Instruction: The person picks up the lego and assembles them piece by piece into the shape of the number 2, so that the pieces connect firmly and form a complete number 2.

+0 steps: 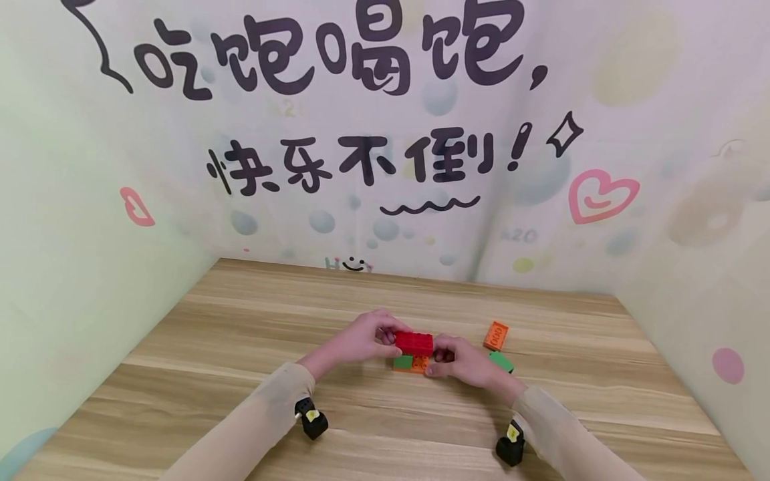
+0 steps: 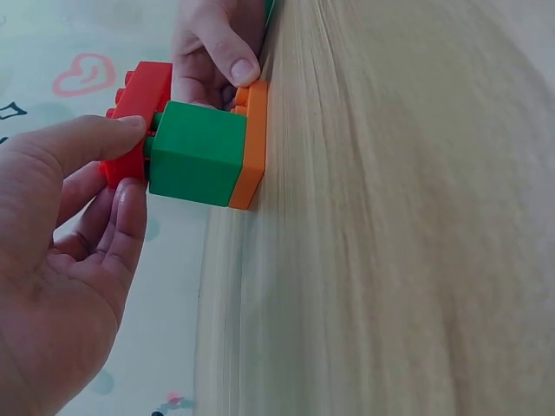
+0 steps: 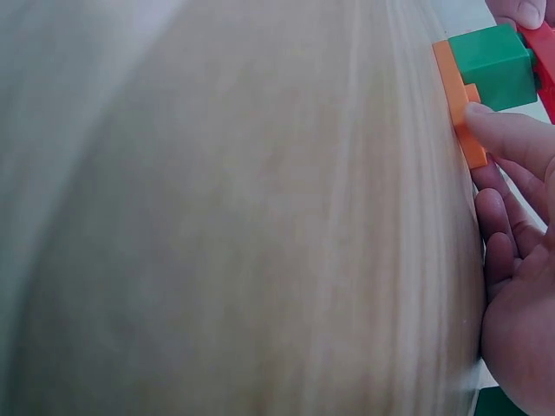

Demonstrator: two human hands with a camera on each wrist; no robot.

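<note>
Red brick (image 1: 414,344) lay lengthwise left-right, studs up, over green block (image 2: 198,152); left hand (image 1: 359,338) pinched its left end. Right hand (image 1: 468,362) gripped orange plate (image 2: 252,152) at right end.

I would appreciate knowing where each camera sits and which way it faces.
Head: worn on the head, facing forward and down at the table and wall; both sleeves, left-hand grip and right-hand grip show.
Left wrist: worn there, facing the red brick in the left-hand grip; the right-hand grip shows partly.
Right wrist: worn there, facing across the table to the orange base; right-hand grip and part of left-hand grip show.
Shared: both wrist views show the green block on the orange base.
</note>
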